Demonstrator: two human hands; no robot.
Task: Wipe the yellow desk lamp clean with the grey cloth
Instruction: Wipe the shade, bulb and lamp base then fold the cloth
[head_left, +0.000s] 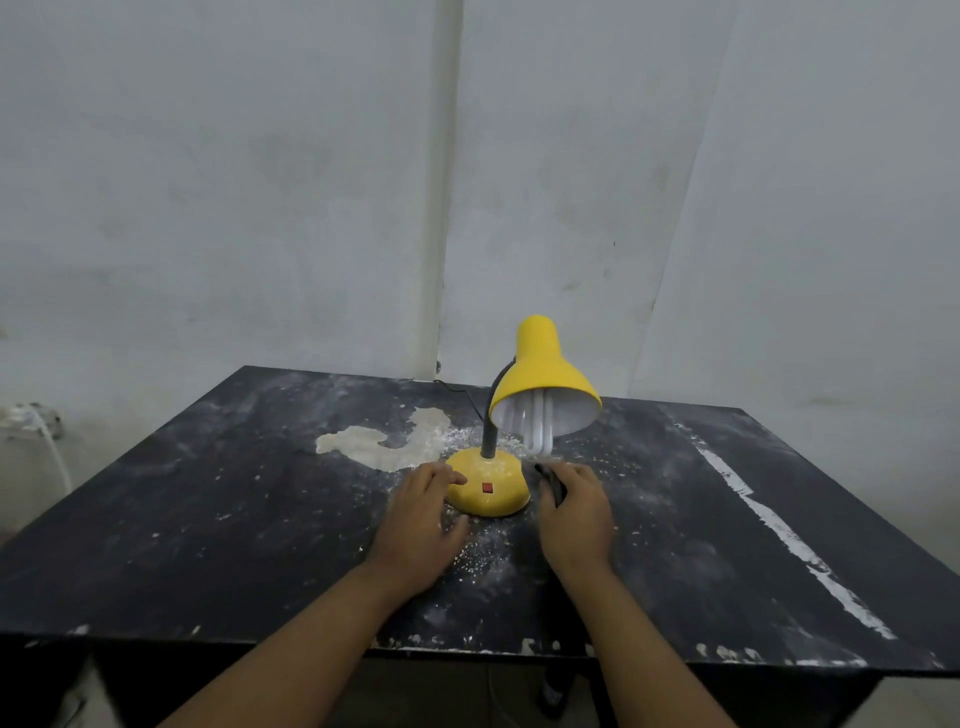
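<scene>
**Steady the base, keep off the bulb**

The table (208, 519) is dark, scuffed and dusted with pale grit. Your lamp (511, 415) stands about midway along it, nearer the back edge than the front edge, with a pale stain just to its left.

Judge the lamp top-heavy: the shade (545, 371) leans out to the right on a thin bendable neck (488, 436), so it will likely sway or tip if you rub the shade unsupported. The painted metal looks smooth and probably slippery. The white bulb (537, 426) hanging out of the shade is glass and fragile; keep pressure off it. Hold the lamp by the round base (491, 488), the heaviest and stiffest part.

Your left hand (421, 525) lies flat, its fingers spread loosely, fingertips touching the base's left side just beside the red switch (487, 487). Your right hand (574, 512) sits just right of the base, fingers curled around the cloth (550, 480), a soft dark wad mostly hidden under the palm and not yet on the lamp.
</scene>
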